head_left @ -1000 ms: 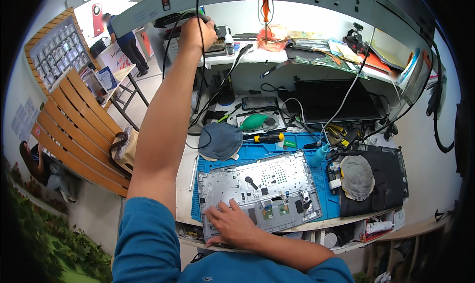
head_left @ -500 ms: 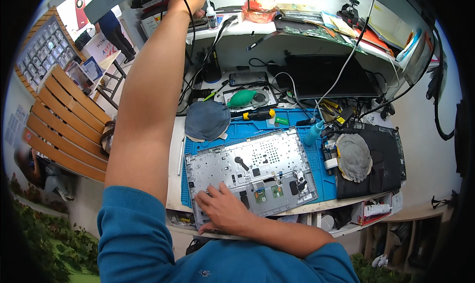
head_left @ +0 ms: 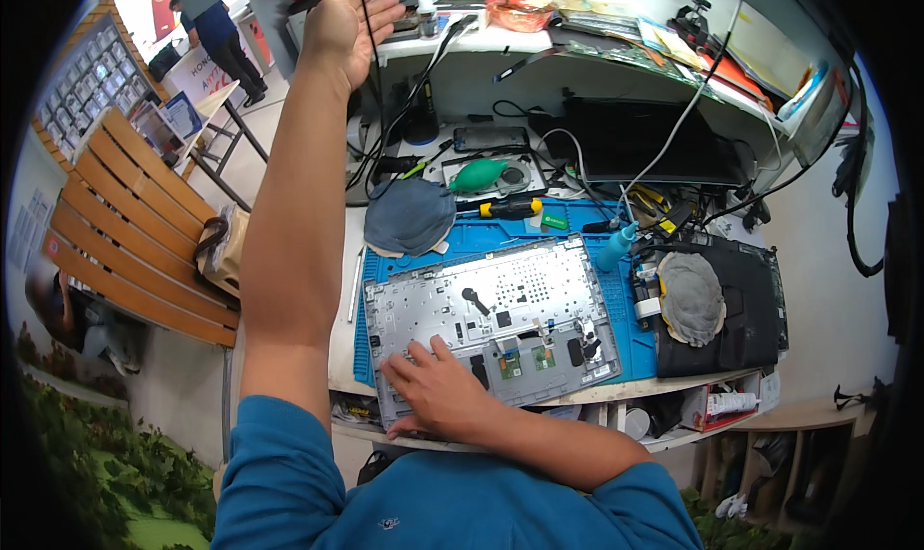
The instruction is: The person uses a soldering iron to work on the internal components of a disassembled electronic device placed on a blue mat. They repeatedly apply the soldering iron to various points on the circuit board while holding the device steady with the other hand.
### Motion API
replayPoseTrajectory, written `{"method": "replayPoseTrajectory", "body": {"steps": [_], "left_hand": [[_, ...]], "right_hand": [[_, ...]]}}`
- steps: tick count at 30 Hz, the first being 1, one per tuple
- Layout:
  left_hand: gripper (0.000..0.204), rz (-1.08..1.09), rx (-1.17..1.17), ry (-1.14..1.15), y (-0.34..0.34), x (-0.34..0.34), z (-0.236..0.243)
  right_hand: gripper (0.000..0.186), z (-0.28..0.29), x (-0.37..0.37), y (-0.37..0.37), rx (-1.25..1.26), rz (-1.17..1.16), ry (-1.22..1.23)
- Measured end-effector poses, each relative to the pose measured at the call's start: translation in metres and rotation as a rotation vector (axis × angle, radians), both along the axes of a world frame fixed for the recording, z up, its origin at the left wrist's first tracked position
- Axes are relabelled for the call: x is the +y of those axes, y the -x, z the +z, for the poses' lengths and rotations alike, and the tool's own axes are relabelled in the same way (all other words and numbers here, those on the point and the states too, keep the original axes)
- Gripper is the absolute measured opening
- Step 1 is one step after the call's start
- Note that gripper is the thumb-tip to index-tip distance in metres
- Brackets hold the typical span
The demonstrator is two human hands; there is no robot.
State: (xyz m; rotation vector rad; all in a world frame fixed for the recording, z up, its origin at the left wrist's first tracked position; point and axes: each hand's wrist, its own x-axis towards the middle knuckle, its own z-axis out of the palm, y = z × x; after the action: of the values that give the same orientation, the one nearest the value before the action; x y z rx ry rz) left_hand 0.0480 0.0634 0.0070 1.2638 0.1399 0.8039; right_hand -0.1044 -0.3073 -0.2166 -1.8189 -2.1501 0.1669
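Observation:
My left arm reaches up to the shelf at the back left, where my left hand is open, fingers stretched out beside hanging black cables. I see nothing in its palm. A silver laptop keyboard panel with perforations, small boards and black parts lies slightly tilted on a blue work mat. Across its near left corner rests my right hand, open, fingers spread on the metal and thumb by the near edge. Close behind the panel are a yellow-black screwdriver and a light blue bottle.
A blue-grey round cloth pad sits left, near a green air blower. At right a grey pad tops a black laptop part. A dark screen stands behind. Cables hang over the bench. A wooden bench is left.
My left hand has come down and back from the things on the shelf, its fingers now stretched out. My right hand stays on the panel. The view has shifted slightly.

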Motion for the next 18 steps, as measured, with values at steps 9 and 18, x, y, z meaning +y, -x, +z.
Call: {"method": "replayPoseTrajectory", "body": {"steps": [9, 18], "left_hand": [[0.044, 0.544, 0.035, -0.922, 0.134, -0.132, -0.074], [0.017, -0.052, 0.538, -1.435, 0.092, -0.133, -0.195]], "right_hand": [[0.106, -0.005, -0.003, -0.002, 0.033, -0.028, -0.011], [0.103, -0.001, -0.001, 0.000, -0.006, -0.009, -0.010]]}}
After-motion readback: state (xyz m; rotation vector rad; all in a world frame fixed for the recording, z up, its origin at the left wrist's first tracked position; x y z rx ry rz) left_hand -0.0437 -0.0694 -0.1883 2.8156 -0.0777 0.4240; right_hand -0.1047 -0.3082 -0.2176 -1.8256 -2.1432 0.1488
